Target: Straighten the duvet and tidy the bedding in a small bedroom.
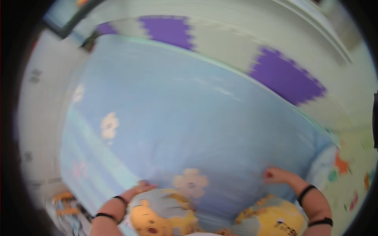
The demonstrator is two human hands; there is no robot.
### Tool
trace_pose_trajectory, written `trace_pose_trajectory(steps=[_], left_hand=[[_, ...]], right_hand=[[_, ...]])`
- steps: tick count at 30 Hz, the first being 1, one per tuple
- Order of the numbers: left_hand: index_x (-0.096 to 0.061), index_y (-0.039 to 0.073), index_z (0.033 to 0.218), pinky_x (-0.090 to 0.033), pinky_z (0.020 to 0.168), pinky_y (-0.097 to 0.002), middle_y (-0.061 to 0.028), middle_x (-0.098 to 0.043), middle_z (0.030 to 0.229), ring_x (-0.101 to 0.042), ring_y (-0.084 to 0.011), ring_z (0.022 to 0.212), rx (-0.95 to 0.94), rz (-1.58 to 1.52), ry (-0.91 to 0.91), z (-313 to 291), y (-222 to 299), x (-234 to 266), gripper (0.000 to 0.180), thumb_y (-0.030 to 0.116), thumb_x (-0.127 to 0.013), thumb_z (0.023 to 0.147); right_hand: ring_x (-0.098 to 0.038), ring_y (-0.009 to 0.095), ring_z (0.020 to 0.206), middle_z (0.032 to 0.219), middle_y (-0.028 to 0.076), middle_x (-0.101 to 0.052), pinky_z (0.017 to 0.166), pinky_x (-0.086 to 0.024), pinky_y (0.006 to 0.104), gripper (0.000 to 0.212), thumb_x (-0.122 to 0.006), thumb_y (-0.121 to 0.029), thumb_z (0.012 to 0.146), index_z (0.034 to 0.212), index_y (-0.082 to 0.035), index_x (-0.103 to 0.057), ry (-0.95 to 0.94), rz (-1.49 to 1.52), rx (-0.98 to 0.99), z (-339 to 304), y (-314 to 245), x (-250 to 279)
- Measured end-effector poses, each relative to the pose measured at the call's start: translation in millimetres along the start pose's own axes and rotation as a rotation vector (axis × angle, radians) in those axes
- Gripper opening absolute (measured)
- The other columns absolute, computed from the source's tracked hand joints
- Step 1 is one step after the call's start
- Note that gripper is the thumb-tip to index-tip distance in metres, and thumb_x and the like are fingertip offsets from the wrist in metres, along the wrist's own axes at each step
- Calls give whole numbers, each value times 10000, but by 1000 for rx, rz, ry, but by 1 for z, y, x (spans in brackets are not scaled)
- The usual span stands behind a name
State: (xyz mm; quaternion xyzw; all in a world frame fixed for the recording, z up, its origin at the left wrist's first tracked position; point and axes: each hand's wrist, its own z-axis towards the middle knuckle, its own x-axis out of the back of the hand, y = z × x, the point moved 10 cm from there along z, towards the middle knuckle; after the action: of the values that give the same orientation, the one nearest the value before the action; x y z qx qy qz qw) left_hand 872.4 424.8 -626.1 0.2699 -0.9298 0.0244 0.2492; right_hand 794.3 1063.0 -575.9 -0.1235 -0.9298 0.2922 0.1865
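Observation:
A light blue bed sheet with pale flowers and a striped band at the left covers a wide, flat bed. My right hand is closed in a fist on the sheet at the near right, with soft creases around it; it appears to grip the cloth. At the near left, my left hand rests low against the sheet, partly hidden by patterned clothing. Its fingers are blurred, so their grip is unclear. Yellow and grey cartoon-print clothing covers my legs between my arms. Dark bands circle both forearms.
Purple foam mat tiles and pale ones line the floor beyond the bed's far edge. A pale green surface with coloured prints lies at the right. Orange and white items sit at the lower left, and a dark frame stands at the upper left.

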Motion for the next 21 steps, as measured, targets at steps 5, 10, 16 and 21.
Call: trace_pose_trajectory(steps=[5,10,16,21], left_hand=[[-568,-124,991,-392,919,-381,-252,-553,1072,-468,-355,1076,131,36,184,0,11,-18,1001,788,-590,579],[-485,-148,1104,-354,971,-372,-251,-511,1152,-434,-357,1130,195,9,133,-13,7,-12,1090,780,-627,550],[-407,-140,1192,-370,983,-380,-255,-414,1258,-407,-360,1186,320,38,-4,-2,14,-15,1093,695,-708,555],[-376,-112,1243,-387,974,-362,-247,-344,1302,-432,-362,1169,394,-40,45,-34,14,-13,1029,626,-721,614]], right_hand=[[-503,324,999,1125,222,-478,860,-435,357,861,-761,-596,579,1103,32,-489,-150,-235,-282,32,-6,-21],[-311,417,1268,1346,300,-315,1050,-312,401,1119,-805,-507,568,1342,78,-249,45,-452,-622,52,-20,-10],[-408,410,1173,1272,296,-384,982,-374,416,932,-850,-210,557,1276,79,-331,325,-319,-591,40,-13,4],[-440,408,1123,1232,279,-414,948,-398,421,796,-813,-157,619,1237,70,-366,390,-292,-568,41,-43,3]])
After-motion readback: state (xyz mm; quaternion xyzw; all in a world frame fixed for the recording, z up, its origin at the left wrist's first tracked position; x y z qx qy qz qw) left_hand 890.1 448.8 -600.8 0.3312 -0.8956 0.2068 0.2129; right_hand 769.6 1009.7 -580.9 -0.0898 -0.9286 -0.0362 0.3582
